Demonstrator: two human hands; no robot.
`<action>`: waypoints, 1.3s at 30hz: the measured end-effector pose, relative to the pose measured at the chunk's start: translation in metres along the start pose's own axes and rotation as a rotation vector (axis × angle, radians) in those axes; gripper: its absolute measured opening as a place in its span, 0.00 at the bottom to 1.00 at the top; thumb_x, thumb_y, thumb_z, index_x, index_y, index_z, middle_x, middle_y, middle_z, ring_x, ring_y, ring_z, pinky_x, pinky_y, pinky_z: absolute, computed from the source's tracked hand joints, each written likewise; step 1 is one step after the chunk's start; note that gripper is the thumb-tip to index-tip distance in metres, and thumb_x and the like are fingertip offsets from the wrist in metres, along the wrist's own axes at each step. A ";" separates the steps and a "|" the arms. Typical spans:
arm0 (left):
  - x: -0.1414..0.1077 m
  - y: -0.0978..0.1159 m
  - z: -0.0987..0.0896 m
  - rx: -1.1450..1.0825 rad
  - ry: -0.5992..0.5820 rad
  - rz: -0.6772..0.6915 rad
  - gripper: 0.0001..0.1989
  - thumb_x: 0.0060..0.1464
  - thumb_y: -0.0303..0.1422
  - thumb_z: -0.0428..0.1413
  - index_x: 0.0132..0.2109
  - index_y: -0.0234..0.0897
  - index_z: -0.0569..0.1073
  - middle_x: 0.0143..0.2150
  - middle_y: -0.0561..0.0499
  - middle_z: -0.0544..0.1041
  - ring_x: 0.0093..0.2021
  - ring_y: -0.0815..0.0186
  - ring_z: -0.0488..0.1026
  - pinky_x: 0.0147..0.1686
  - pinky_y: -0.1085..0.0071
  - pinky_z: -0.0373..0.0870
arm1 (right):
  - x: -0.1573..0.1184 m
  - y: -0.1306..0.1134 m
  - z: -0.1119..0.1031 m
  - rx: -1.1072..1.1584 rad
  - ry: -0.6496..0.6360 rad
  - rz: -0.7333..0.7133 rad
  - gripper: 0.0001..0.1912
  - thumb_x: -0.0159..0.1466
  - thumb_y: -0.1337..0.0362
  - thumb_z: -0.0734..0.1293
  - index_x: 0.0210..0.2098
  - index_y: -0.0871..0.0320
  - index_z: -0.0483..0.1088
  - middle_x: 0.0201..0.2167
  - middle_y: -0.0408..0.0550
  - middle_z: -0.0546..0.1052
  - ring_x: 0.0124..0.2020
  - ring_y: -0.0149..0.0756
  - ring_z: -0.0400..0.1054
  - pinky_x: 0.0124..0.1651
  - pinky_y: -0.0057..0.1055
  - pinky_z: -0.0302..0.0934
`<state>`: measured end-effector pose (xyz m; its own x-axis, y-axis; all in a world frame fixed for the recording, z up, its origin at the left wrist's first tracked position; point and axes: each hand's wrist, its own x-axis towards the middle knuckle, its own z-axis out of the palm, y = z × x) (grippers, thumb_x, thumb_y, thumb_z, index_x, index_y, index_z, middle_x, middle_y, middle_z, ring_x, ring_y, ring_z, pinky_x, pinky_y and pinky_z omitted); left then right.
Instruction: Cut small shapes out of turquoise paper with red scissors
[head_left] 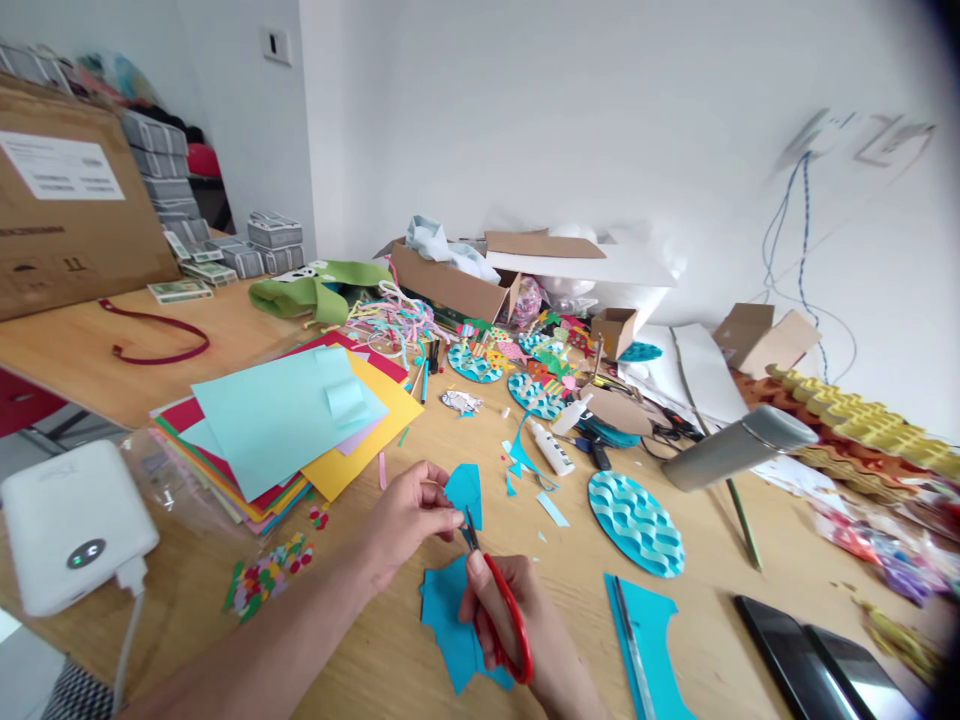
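Observation:
My left hand (424,510) pinches a small piece of blue paper (466,488) above the wooden table. In my right hand (506,600) is a pair of scissors with red handles (516,622); the blades meet the lower edge of that paper, close to my left fingertips. Underneath my right hand lie larger cut pieces of blue paper (450,600), partly covered by it. Farther right, a blue sheet with a curved cut edge (660,640) has a pen-like stick (634,645) on top. A blue oval with a wavy pattern (636,522) rests beyond it.
Stacked coloured paper (285,420) sits at left, near a white power bank (79,525) and scattered paper dots (270,575). White glue bottles (551,448), a silver flask (739,447) and dark phones (817,655) occupy the right. Fish cutouts (551,350) and cardboard boxes (450,280) stand behind.

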<state>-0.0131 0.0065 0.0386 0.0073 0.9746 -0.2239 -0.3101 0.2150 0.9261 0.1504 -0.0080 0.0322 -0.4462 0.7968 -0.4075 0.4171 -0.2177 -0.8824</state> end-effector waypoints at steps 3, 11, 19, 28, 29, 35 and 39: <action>-0.001 0.002 0.001 0.017 -0.001 0.012 0.15 0.40 0.30 0.61 0.37 0.35 0.67 0.28 0.51 0.76 0.28 0.68 0.71 0.31 0.70 0.67 | 0.000 -0.001 0.000 0.009 0.003 0.003 0.37 0.56 0.31 0.56 0.18 0.62 0.67 0.07 0.41 0.62 0.07 0.22 0.52 0.12 0.20 0.43; -0.001 0.003 -0.001 0.008 0.000 0.020 0.13 0.41 0.30 0.61 0.36 0.35 0.67 0.27 0.53 0.74 0.29 0.67 0.72 0.33 0.69 0.68 | 0.001 -0.001 0.000 0.016 -0.020 0.007 0.38 0.56 0.31 0.56 0.18 0.62 0.66 0.07 0.41 0.63 0.07 0.22 0.51 0.12 0.21 0.44; 0.000 0.002 -0.002 0.023 0.007 0.011 0.13 0.40 0.29 0.61 0.35 0.35 0.67 0.28 0.52 0.77 0.26 0.68 0.72 0.31 0.70 0.67 | 0.001 -0.001 0.000 0.015 -0.031 0.031 0.38 0.54 0.30 0.55 0.19 0.61 0.66 0.07 0.40 0.62 0.07 0.22 0.52 0.12 0.21 0.44; 0.000 0.003 -0.003 0.013 0.004 0.001 0.12 0.40 0.29 0.62 0.34 0.35 0.68 0.27 0.51 0.77 0.26 0.68 0.72 0.31 0.71 0.68 | 0.002 0.003 -0.002 0.001 -0.017 0.025 0.38 0.54 0.30 0.56 0.18 0.62 0.66 0.07 0.41 0.62 0.08 0.23 0.53 0.12 0.21 0.44; 0.000 0.003 -0.003 0.014 0.001 0.000 0.12 0.40 0.28 0.61 0.34 0.35 0.68 0.28 0.51 0.77 0.26 0.68 0.72 0.31 0.71 0.68 | 0.002 0.003 -0.002 0.000 -0.017 0.022 0.38 0.54 0.30 0.56 0.18 0.61 0.66 0.07 0.41 0.62 0.07 0.23 0.53 0.12 0.21 0.44; 0.000 0.003 -0.003 0.000 0.001 0.004 0.14 0.40 0.29 0.62 0.36 0.34 0.69 0.28 0.51 0.77 0.28 0.67 0.73 0.32 0.70 0.68 | 0.000 -0.001 -0.002 -0.008 -0.006 0.041 0.38 0.53 0.29 0.56 0.17 0.60 0.64 0.07 0.41 0.62 0.08 0.24 0.53 0.12 0.21 0.43; 0.000 0.003 -0.003 -0.034 -0.006 -0.012 0.15 0.40 0.31 0.63 0.37 0.35 0.69 0.28 0.51 0.76 0.29 0.66 0.73 0.32 0.70 0.68 | -0.001 -0.004 -0.001 0.004 0.013 0.036 0.38 0.53 0.29 0.56 0.17 0.60 0.65 0.07 0.41 0.61 0.08 0.24 0.52 0.12 0.22 0.43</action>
<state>-0.0167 0.0070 0.0409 0.0173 0.9723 -0.2331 -0.3423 0.2248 0.9123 0.1504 -0.0071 0.0362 -0.4204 0.7956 -0.4361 0.4297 -0.2488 -0.8680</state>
